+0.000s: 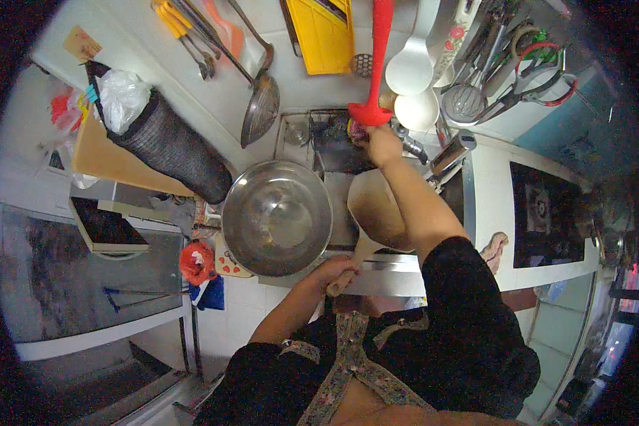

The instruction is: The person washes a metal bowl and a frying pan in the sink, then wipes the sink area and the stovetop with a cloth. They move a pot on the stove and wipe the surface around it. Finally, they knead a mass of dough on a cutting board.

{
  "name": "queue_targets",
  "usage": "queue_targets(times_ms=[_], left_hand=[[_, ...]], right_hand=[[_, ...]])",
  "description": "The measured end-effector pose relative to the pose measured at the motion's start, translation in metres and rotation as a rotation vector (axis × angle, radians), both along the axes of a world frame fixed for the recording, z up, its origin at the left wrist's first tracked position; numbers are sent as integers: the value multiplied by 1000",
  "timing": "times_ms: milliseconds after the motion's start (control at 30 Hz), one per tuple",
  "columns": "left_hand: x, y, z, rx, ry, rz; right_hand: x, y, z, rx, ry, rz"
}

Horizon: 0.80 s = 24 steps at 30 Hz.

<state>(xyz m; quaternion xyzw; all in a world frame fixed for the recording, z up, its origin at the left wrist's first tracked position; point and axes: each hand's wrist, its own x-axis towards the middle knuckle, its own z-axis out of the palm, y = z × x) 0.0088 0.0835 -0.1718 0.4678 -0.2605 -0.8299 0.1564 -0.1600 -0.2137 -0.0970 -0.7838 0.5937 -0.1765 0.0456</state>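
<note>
My left hand (334, 272) is closed round the light handle of a pan (369, 195), near the handle's end. The pan sits tilted over the sink area, its inside brownish and its far right part behind my right forearm. Further back, my right hand (384, 147) reaches to the wall side, just below a hanging red ladle (370, 113). Its fingers are closed at a small purple and yellow thing (356, 132), partly hidden, whose kind I cannot make out. A large steel bowl (277, 216) stands left of the pan, with a shiny, wet-looking bottom.
A faucet (413, 148) rises right of my right hand. A skimmer (260, 110), a yellow grater (323, 39), white ladles (410, 67), a whisk (466, 101) and scissors (539, 74) hang along the back. A dark mesh holder (170, 138) leans at left; a cooktop (549, 216) lies at right.
</note>
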Motion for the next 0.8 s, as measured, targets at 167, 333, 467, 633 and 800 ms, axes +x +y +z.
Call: queue_targets(times_ms=[167, 333, 467, 633, 800], left_hand=[[3, 17, -45, 30, 48, 135], [3, 7, -23, 121, 75, 91], [5, 3, -8, 165, 170, 132], [4, -4, 2, 176, 145, 115], [3, 13, -18, 166, 15, 178]], right_hand=[[5, -2, 28, -150, -262, 69], [-38, 59, 30, -283, -365, 302], [-93, 104, -22, 352, -262, 150], [-154, 133, -181, 1038, -542, -119], [-68, 136, -197, 1447, -812, 493]])
